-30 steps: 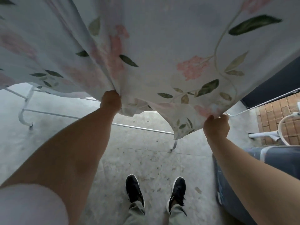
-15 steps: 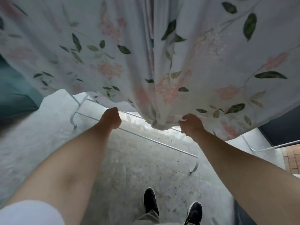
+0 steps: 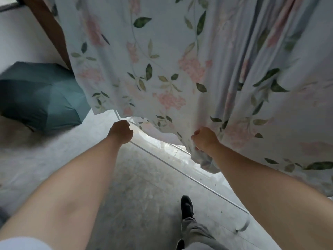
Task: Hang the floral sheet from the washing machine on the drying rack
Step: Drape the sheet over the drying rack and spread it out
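Note:
The floral sheet (image 3: 180,60), pale with pink flowers and green leaves, hangs down from above and fills the upper part of the view. The top of the drying rack is hidden behind it. My right hand (image 3: 205,139) grips a bunched fold at the sheet's lower edge, and a wad of cloth hangs below the wrist. My left hand (image 3: 120,131) is curled into a fist just under the lower edge, to the left, and no cloth shows in it. A thin white rail of the drying rack (image 3: 180,170) runs low across the floor beneath both hands.
An open teal umbrella (image 3: 45,98) lies on the floor at the left. A brown wooden post (image 3: 48,27) slants behind the sheet's left side. The rack's curved foot (image 3: 243,227) stands at lower right, near my black shoe (image 3: 186,206) on the grey concrete floor.
My left hand has let go of the sheet's edge and is now a bare fist. My right hand shifted left to a bunched fold. The view swung left, revealing the umbrella.

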